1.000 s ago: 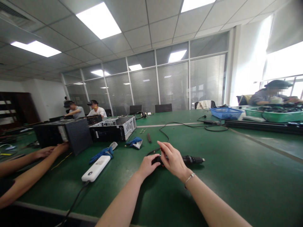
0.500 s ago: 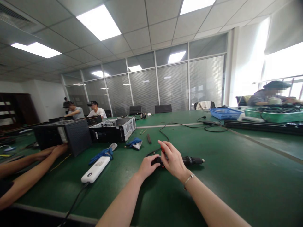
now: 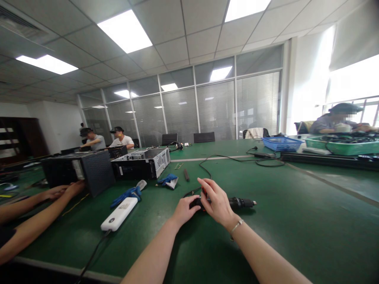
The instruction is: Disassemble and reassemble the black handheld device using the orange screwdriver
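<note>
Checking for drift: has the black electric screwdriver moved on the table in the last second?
No. The electric screwdriver lies in the same spot relative to the white power strip; both hands rest on it.

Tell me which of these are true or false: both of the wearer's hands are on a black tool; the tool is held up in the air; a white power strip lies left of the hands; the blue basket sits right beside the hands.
1. Both the left hand and the right hand are on the black electric screwdriver: true.
2. The screwdriver is held up in the air: false, it lies on the green table.
3. A white power strip lies left of the hands: true.
4. The blue basket sits right beside the hands: false, it stands far back on the right.
</note>
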The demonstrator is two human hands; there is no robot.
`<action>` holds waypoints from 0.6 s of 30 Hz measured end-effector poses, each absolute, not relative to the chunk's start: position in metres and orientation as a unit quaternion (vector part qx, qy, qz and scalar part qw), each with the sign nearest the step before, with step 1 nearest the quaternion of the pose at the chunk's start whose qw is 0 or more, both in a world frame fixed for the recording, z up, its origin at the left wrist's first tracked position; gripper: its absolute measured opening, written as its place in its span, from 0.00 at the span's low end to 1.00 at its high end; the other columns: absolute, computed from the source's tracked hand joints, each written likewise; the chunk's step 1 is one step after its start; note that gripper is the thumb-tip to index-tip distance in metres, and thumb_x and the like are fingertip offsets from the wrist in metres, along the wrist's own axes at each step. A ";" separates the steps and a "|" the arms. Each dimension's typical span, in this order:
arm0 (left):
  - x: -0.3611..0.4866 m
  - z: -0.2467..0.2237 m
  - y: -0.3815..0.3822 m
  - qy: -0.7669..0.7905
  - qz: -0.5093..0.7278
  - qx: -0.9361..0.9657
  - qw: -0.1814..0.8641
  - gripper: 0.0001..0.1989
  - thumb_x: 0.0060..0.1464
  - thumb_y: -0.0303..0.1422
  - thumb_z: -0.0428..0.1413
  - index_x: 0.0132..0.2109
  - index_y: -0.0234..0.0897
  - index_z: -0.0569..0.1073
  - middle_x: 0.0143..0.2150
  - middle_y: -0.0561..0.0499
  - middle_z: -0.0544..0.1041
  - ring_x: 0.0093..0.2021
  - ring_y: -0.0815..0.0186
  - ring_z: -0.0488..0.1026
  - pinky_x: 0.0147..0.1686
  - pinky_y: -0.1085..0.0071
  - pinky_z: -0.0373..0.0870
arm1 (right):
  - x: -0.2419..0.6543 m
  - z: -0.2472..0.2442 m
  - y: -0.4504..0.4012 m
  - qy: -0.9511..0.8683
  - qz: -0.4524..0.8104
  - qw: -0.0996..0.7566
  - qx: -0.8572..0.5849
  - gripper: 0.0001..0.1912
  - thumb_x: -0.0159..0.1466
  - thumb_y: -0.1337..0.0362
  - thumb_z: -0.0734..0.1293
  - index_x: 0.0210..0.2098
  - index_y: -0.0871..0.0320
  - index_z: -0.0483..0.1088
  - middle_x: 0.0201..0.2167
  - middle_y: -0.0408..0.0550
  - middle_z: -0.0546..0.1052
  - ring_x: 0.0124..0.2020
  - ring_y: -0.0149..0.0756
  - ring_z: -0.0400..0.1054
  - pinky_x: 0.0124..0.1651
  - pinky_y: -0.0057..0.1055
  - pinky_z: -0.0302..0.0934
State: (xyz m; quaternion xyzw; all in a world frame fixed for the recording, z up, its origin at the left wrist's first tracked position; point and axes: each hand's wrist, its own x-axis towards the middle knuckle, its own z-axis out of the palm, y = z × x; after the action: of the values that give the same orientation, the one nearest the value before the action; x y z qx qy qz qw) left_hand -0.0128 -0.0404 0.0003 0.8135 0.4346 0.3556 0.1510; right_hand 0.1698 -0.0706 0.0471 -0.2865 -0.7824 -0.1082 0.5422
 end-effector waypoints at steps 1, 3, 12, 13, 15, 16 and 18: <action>-0.013 0.001 -0.041 0.434 0.353 0.815 0.153 0.19 0.51 0.31 0.59 0.52 0.42 0.75 0.52 0.51 0.77 0.50 0.57 0.74 0.54 0.63 0.66 | 0.170 0.047 -0.070 -0.778 -0.113 0.542 -0.296 0.24 0.65 0.67 0.59 0.61 0.54 0.60 0.47 0.55 0.68 0.43 0.39 0.68 0.44 0.37 0.68; -0.013 0.001 -0.041 0.437 0.349 0.814 0.154 0.20 0.50 0.31 0.59 0.52 0.42 0.75 0.52 0.51 0.77 0.51 0.57 0.73 0.55 0.63 0.66 | 0.170 0.046 -0.068 -0.769 -0.120 0.547 -0.309 0.21 0.66 0.65 0.60 0.59 0.53 0.63 0.44 0.54 0.69 0.39 0.38 0.68 0.41 0.36 0.68; -0.013 0.001 -0.041 0.439 0.355 0.812 0.150 0.19 0.51 0.32 0.59 0.52 0.43 0.74 0.52 0.51 0.77 0.51 0.57 0.73 0.55 0.63 0.66 | 0.169 0.044 -0.068 -0.788 -0.078 0.551 -0.263 0.31 0.64 0.72 0.56 0.66 0.54 0.49 0.50 0.55 0.68 0.47 0.39 0.67 0.47 0.37 0.66; -0.013 0.002 -0.041 0.441 0.353 0.811 0.150 0.19 0.51 0.32 0.59 0.52 0.42 0.75 0.51 0.51 0.78 0.51 0.57 0.73 0.54 0.63 0.66 | 0.169 0.045 -0.068 -0.788 -0.081 0.549 -0.267 0.31 0.64 0.71 0.57 0.66 0.54 0.50 0.51 0.55 0.68 0.47 0.39 0.66 0.48 0.37 0.66; -0.013 0.002 -0.041 0.440 0.349 0.813 0.151 0.18 0.52 0.32 0.59 0.51 0.42 0.75 0.50 0.51 0.78 0.49 0.57 0.74 0.53 0.64 0.67 | 0.169 0.046 -0.068 -0.779 -0.095 0.548 -0.288 0.29 0.64 0.69 0.58 0.64 0.53 0.54 0.50 0.55 0.67 0.45 0.40 0.67 0.47 0.37 0.67; -0.012 0.002 -0.041 0.438 0.348 0.815 0.151 0.18 0.52 0.32 0.59 0.51 0.42 0.75 0.50 0.51 0.78 0.49 0.57 0.74 0.53 0.64 0.68 | 0.169 0.046 -0.067 -0.773 -0.104 0.549 -0.301 0.27 0.64 0.67 0.59 0.63 0.53 0.57 0.48 0.55 0.67 0.43 0.39 0.67 0.45 0.37 0.67; -0.013 0.002 -0.041 0.440 0.346 0.815 0.149 0.20 0.51 0.31 0.59 0.53 0.43 0.74 0.51 0.51 0.78 0.50 0.57 0.74 0.53 0.63 0.67 | 0.169 0.046 -0.065 -0.761 -0.116 0.553 -0.319 0.23 0.65 0.65 0.60 0.60 0.52 0.62 0.45 0.54 0.66 0.39 0.38 0.67 0.42 0.36 0.68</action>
State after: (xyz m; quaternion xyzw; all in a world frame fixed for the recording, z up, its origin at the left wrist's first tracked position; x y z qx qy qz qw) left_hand -0.0127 -0.0407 0.0016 0.8154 0.4396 0.3459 0.1494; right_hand 0.1693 -0.0650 0.0457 -0.3188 -0.7608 -0.1165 0.5531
